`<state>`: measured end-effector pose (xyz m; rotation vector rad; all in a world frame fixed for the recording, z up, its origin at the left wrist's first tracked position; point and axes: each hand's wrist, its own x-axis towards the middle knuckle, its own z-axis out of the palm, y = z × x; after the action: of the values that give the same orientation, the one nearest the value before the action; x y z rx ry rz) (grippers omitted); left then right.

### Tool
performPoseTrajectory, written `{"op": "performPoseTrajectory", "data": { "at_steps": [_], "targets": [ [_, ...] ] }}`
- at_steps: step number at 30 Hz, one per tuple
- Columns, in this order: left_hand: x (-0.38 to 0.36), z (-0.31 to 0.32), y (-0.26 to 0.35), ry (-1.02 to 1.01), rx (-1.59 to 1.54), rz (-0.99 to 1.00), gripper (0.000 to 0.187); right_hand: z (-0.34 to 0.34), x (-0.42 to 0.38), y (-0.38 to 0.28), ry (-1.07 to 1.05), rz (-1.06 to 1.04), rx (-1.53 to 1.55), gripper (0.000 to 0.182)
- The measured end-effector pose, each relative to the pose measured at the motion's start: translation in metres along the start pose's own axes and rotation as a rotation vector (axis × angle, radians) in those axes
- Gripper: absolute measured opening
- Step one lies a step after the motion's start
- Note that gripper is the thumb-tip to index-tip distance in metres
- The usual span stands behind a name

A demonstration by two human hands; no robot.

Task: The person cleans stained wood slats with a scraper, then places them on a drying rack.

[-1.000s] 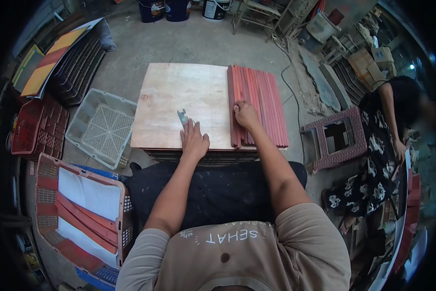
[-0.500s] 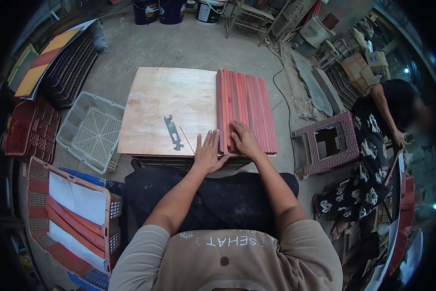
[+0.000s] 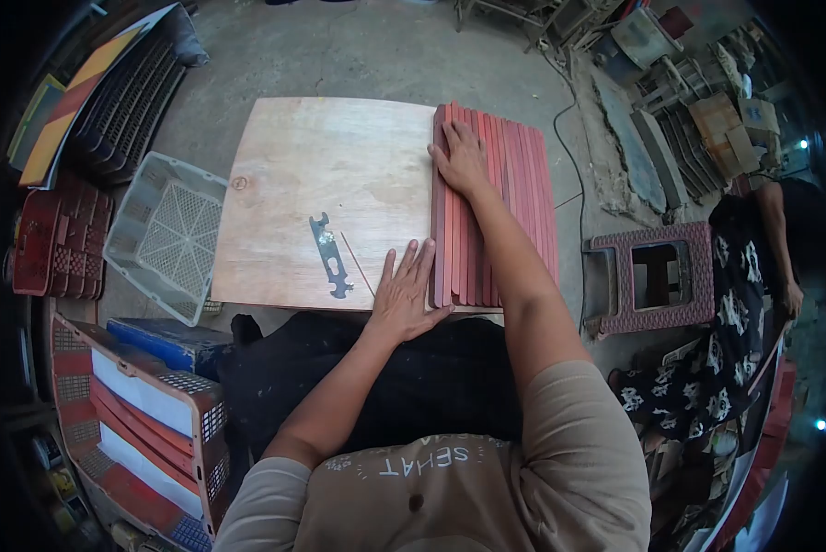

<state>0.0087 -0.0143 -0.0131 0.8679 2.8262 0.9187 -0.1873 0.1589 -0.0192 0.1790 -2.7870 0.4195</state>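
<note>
Red slats (image 3: 510, 184) look nearly squared up mid-frame; both hands flat and open, left hand (image 3: 404, 299) bottom edge, right hand (image 3: 462, 158) top.

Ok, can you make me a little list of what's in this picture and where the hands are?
surface: plywood board across the lap
sticks: red wooden strips side by side on the board's right part
left hand: flat at the near edge, against the strips' left side
right hand: flat on the strips near their far end
tool: flat metal wrench lying on the board, untouched
nearby: grey plastic crate, maroon stool, another person
</note>
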Motion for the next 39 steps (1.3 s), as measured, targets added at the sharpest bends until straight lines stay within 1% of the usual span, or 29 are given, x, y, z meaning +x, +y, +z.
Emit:
{"op": "performPoseTrajectory", "data": {
  "at_steps": [3,6,9,12,15,18,21,28,31,33,39],
  "targets": [
    [0.002,-0.002,0.003,-0.040,-0.016,-0.022,0.101,0.012,0.030,0.007,0.039,0.002,-0.088,0.070],
    [0.006,-0.006,0.003,-0.077,-0.037,-0.044,0.104,0.018,0.057,0.015,-0.030,0.062,-0.125,0.077],
    [0.008,-0.006,0.002,-0.091,-0.044,-0.056,0.105,0.029,0.075,0.024,-0.018,0.091,-0.133,0.083],
    [0.010,-0.005,0.000,-0.100,-0.041,-0.061,0.107,0.025,0.083,0.023,-0.142,0.135,-0.117,0.083],
    [0.012,-0.006,-0.001,-0.113,-0.045,-0.065,0.109,0.027,0.084,0.026,-0.136,0.126,-0.122,0.078],
    [0.011,-0.003,-0.003,-0.109,-0.046,-0.063,0.110,0.028,0.082,0.025,-0.067,0.109,-0.169,0.072],
    [0.012,-0.003,-0.002,-0.114,-0.047,-0.070,0.111,0.027,0.080,0.024,-0.044,0.086,-0.189,0.069],
    [0.014,-0.004,-0.002,-0.116,-0.051,-0.080,0.115,0.024,0.080,0.019,-0.054,0.115,-0.173,0.062],
    [0.015,-0.004,-0.002,-0.118,-0.030,-0.087,0.113,0.026,0.080,0.020,-0.045,0.116,-0.179,0.060],
    [0.015,-0.003,-0.004,-0.110,-0.029,-0.076,0.116,0.026,0.082,0.021,-0.062,0.122,-0.178,0.058],
    [0.016,-0.004,-0.004,-0.112,-0.016,-0.070,0.117,0.028,0.081,0.023,-0.054,0.099,-0.183,0.054]
  ]
}}
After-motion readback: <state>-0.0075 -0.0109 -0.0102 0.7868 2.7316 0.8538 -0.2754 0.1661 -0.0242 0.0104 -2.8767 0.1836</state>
